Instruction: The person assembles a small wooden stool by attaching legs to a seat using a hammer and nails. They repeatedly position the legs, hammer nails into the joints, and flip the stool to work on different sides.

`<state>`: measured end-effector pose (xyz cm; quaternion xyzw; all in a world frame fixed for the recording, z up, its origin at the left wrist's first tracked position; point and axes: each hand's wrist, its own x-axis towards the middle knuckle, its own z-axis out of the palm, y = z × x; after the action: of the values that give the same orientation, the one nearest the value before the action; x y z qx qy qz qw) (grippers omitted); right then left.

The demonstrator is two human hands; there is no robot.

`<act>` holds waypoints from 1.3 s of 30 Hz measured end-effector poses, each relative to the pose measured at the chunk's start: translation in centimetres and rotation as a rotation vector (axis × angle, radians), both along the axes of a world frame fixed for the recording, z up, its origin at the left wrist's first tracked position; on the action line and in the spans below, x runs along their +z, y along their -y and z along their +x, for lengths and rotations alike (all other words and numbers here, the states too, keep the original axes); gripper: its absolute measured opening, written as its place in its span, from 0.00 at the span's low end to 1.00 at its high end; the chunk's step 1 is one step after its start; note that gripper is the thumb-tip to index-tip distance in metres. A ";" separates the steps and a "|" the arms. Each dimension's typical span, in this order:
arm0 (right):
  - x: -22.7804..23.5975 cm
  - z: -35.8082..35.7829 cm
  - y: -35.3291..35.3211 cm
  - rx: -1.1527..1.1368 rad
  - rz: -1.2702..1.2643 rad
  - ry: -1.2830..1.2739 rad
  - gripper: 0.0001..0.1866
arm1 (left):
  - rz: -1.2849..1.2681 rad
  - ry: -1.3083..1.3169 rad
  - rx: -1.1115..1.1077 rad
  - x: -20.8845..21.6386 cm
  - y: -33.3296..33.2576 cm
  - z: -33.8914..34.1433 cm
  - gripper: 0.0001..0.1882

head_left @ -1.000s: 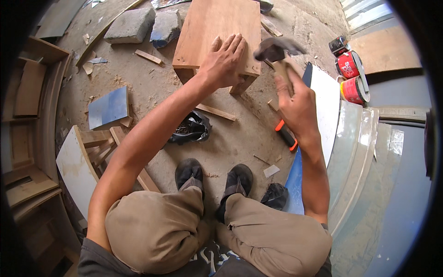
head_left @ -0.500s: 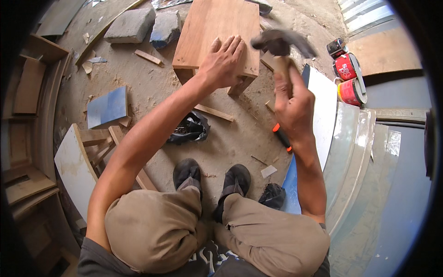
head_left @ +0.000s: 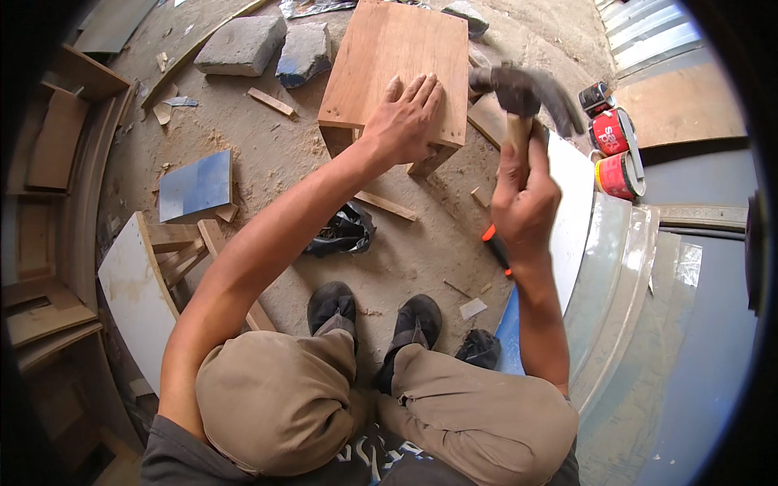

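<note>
A wooden box-like piece point(head_left: 381, 61) stands on the dusty ground ahead, its flat top panel upward. My left hand point(head_left: 405, 121) lies on that panel near its front edge, with the fingers stretched out. My right hand point(head_left: 527, 198) is closed round the wooden handle of a claw hammer point(head_left: 519, 91). The hammer's dark metal head is up in the air, just right of the box and apart from it. Small dark spots dot the panel near its edges.
An orange-and-black handled tool point(head_left: 497, 249) lies below my right hand. A black plastic bag point(head_left: 344, 231) sits before my feet. Two concrete blocks point(head_left: 241, 44) lie far left, paint cans point(head_left: 617, 176) at right. Wooden frames point(head_left: 49, 300) line the left; glass sheets point(head_left: 600, 283) lie right.
The hammer and my right hand have shifted slightly right and down in the view. The whole scene has moved a little rightward, and my left hand stays on the panel.
</note>
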<state>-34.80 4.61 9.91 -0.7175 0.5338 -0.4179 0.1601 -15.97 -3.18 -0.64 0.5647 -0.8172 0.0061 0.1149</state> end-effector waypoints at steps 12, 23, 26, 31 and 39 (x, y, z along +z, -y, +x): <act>-0.6 -0.4 1.3 0.049 0.218 -0.166 0.19 | -0.057 -0.010 -0.025 -0.4 0.1 0.0 0.60; -10.1 -4.7 -0.8 -0.146 0.126 -0.094 0.21 | -0.025 0.047 -0.132 0.1 0.8 1.2 0.56; -17.5 -8.2 -2.7 -0.173 0.193 -0.390 0.20 | -0.025 0.054 -0.209 0.1 1.3 1.9 0.53; -22.0 -7.8 -3.6 -0.043 0.156 -0.597 0.33 | -0.041 0.040 -0.183 0.0 1.5 2.2 0.53; -10.0 1.6 8.5 0.050 0.109 0.020 0.54 | 0.030 0.065 -0.325 5.9 10.3 3.4 0.42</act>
<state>-33.25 -3.89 -0.14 -0.7165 0.5362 -0.3912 0.2148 -12.62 -13.52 5.25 0.4261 -0.9012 -0.0064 0.0794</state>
